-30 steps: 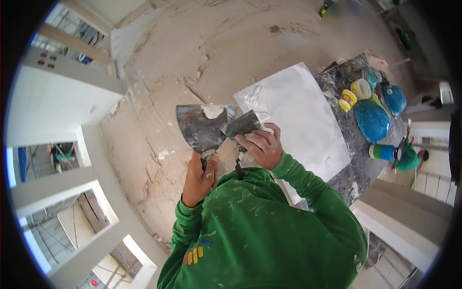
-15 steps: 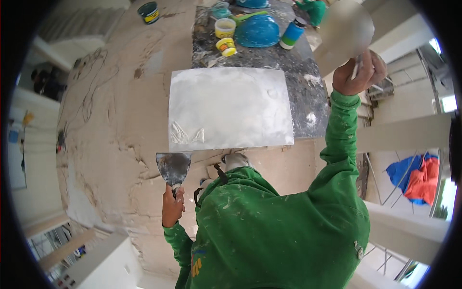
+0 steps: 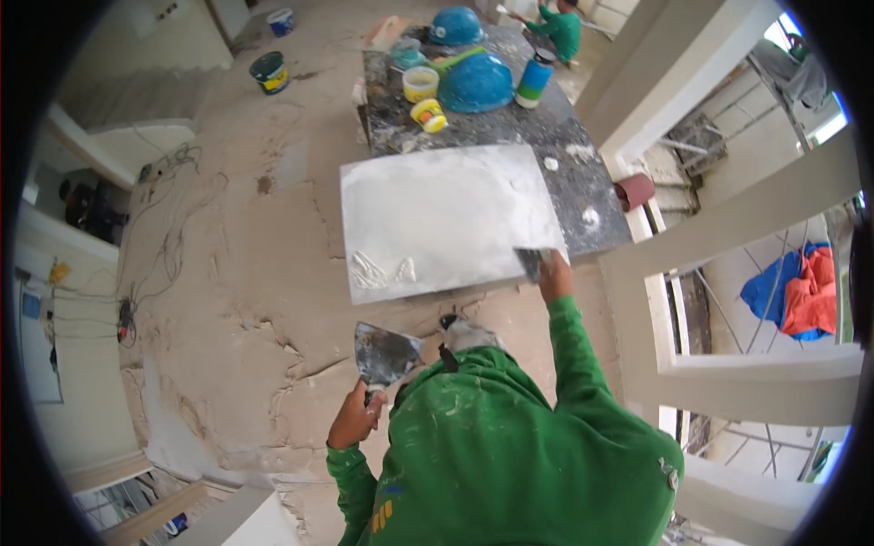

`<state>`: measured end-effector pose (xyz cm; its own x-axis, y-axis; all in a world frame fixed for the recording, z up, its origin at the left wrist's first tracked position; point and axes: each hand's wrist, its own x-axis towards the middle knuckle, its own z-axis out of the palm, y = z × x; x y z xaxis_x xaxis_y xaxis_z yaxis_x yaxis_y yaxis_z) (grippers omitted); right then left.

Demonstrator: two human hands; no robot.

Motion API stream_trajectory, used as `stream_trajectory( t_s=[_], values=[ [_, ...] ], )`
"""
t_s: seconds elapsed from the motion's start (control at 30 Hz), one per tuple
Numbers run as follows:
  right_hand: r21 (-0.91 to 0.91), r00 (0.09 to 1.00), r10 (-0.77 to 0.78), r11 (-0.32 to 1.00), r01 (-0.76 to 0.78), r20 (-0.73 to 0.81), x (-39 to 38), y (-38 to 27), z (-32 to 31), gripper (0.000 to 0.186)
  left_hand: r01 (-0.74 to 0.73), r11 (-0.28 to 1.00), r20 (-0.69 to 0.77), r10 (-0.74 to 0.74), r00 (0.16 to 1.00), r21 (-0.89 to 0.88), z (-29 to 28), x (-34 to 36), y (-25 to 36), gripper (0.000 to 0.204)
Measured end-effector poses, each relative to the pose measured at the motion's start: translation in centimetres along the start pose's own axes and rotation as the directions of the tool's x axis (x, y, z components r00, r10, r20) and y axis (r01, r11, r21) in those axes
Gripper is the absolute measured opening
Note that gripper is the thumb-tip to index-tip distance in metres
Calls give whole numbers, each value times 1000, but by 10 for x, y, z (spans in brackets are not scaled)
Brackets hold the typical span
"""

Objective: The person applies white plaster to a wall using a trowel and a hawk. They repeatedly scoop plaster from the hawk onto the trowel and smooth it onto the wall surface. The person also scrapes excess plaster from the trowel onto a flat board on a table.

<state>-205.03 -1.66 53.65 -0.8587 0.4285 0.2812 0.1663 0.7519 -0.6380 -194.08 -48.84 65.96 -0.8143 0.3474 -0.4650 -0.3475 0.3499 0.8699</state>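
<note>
My left hand (image 3: 357,419) is wrapped round the handle of a wide putty knife (image 3: 387,353), its white-smeared blade pointing up, apart from the board. My right hand (image 3: 556,276) grips a second, smaller-looking putty knife (image 3: 529,263) over the near right corner of a white-coated board (image 3: 446,218). Whether that blade touches the board I cannot tell. The board lies on a dark, splattered table (image 3: 583,205), its near edge overhanging. Ridged dabs of white paste (image 3: 367,273) sit at its near left corner.
Beyond the board stand two blue hard hats (image 3: 476,82), a blue-green bottle (image 3: 533,80), a white tub (image 3: 421,84) and a tilted yellow tub (image 3: 428,116). Cables (image 3: 168,246) and a dark bucket (image 3: 270,73) lie on the floor at left. A person in green (image 3: 557,32) crouches behind the table.
My right hand has come down from raised at the far right to the board's near right corner. My left hand with its putty knife has shifted slightly right and down; the view has tilted.
</note>
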Motion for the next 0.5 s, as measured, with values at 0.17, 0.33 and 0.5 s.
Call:
stream_trajectory(
  t_s=[0.17,0.33,0.5],
  values=[
    [652,870,-299,757,-33,392,-11,-161,-17,41,-85,994,181,95,979,-66,-11,-32,15,21],
    [537,461,-630,776,332,625,-54,-325,-4,67,-262,965,301,247,921,10,-26,-49,23,19],
    [371,97,-550,673,640,830,-31,-332,-3,75,-715,471,-515,496,699,-517,-15,-132,-29,52]
  ],
)
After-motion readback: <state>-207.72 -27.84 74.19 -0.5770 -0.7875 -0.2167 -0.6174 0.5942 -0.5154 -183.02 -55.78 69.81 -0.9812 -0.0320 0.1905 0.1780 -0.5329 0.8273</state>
